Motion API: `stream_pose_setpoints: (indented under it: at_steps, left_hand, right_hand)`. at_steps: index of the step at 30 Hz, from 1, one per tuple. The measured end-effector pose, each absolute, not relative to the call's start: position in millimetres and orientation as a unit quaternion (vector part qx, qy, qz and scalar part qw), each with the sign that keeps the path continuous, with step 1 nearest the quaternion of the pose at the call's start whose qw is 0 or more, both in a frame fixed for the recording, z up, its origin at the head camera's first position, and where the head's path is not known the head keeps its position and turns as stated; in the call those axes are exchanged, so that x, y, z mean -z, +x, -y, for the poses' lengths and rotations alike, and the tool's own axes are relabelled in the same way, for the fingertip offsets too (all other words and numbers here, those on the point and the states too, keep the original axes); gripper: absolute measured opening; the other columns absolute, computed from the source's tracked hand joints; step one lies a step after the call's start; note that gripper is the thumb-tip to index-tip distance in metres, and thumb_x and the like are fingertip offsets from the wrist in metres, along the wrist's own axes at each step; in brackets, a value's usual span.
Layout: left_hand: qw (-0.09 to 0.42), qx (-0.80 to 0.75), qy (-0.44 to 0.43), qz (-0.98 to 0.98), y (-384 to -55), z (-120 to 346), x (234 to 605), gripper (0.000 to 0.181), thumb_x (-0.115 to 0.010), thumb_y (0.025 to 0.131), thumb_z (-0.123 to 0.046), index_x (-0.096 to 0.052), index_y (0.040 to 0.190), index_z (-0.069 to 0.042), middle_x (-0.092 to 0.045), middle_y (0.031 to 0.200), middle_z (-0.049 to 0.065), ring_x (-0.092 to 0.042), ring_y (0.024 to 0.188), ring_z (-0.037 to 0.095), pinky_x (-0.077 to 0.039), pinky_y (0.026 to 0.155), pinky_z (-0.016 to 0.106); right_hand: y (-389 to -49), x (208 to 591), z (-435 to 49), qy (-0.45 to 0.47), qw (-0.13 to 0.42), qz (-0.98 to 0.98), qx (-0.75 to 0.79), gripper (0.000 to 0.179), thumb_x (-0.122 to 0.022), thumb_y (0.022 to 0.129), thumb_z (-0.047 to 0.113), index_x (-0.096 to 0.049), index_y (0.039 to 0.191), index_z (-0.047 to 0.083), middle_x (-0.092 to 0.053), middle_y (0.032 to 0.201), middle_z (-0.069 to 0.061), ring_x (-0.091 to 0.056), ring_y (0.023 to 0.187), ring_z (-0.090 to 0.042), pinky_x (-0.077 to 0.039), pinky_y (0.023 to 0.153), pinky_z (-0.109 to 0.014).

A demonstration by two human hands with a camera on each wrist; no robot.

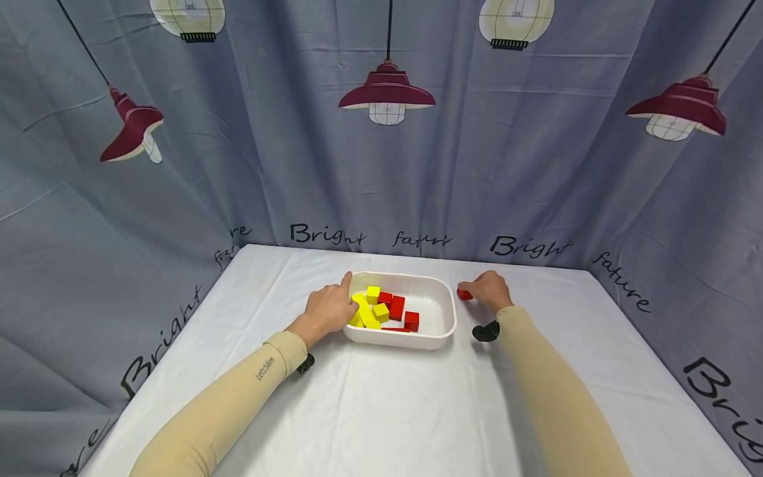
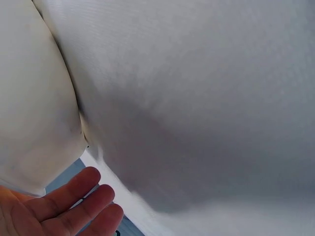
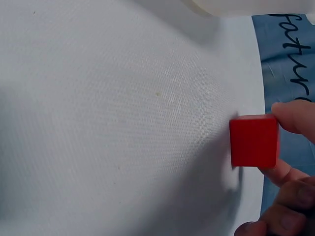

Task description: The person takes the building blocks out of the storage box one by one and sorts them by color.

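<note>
A white tray [image 1: 441, 318] holds yellow blocks [image 1: 365, 310] and red blocks [image 1: 396, 307]. My left hand [image 1: 330, 307] is at the tray's left end, with the thumb over the rim and the index finger stretched along the outer side. Seen from the left wrist, three fingers [image 2: 74, 204] extend loosely just below the tray's wall [image 2: 39, 98]. To the right of the tray, my right hand [image 1: 490, 290] pinches a red cube [image 3: 254, 141] between thumb and fingertips, close over the white cloth. The remaining fingers of that hand are curled in.
White cloth [image 1: 381, 411] covers the table. A blue-grey curtain [image 1: 286, 165] printed with lamps and writing hangs behind it and at both sides. Dark wrist-camera pieces [image 1: 485, 331] sit below the wrists, near the cloth.
</note>
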State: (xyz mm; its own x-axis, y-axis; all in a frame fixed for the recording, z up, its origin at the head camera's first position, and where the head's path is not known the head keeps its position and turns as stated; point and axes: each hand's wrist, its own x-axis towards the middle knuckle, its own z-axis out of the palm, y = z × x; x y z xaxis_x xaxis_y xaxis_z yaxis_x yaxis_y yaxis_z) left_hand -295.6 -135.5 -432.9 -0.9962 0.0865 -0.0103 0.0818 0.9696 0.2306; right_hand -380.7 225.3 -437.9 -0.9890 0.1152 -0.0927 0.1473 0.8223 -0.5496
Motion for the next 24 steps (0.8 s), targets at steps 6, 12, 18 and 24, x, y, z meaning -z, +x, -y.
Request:
stream_pose_setpoints:
  at_steps: [6,12,18,24]
  left_hand:
    - [0.007,-0.109,0.042,-0.993,-296.7,135.5,434.5,0.075,-0.051,0.096,-0.035,-0.022,0.161,-0.01,-0.067,0.127,0.014,-0.067,0.103,0.025,-0.056,0.083,0.046]
    - [0.003,-0.11,0.043,-0.993,-299.5,135.9,433.3,0.074,-0.051,0.096,-0.035,-0.023,0.161,-0.01,-0.067,0.126,0.013,-0.067,0.102,0.025,-0.056,0.084,0.046]
    - [-0.001,-0.109,0.046,-0.993,-300.7,137.1,433.4,0.074,-0.049,0.096,-0.034,-0.023,0.161,-0.01,-0.068,0.124,0.013,-0.067,0.1,0.025,-0.056,0.082,0.047]
    - [0.003,-0.112,0.048,-0.993,-299.3,137.7,436.2,0.074,-0.049,0.096,-0.034,-0.023,0.161,-0.01,-0.069,0.123,0.013,-0.067,0.098,0.024,-0.056,0.08,0.046]
  right_hand:
    - [-380.8,438.7,-229.2,0.063,0.036,-0.956,0.284,0.051,-0.065,0.09,0.047,-0.074,0.097,-0.003,-0.067,0.091,-0.014,-0.054,0.081,-0.026,-0.043,0.067,-0.033]
    - [-379.7,438.7,-236.6,0.077,0.073,-0.951,0.29,0.059,-0.056,0.096,0.044,-0.061,0.124,-0.008,-0.063,0.116,-0.023,-0.055,0.101,-0.034,-0.05,0.088,-0.045]
    - [-377.2,438.7,-236.7,0.082,0.074,-0.948,0.3,0.054,-0.057,0.096,0.039,-0.062,0.122,-0.008,-0.064,0.11,-0.021,-0.055,0.095,-0.031,-0.047,0.08,-0.038]
    - [-375.7,440.7,-232.9,0.078,0.064,-0.948,0.302,0.05,-0.058,0.096,0.037,-0.065,0.116,-0.008,-0.064,0.102,-0.019,-0.055,0.089,-0.029,-0.046,0.074,-0.035]
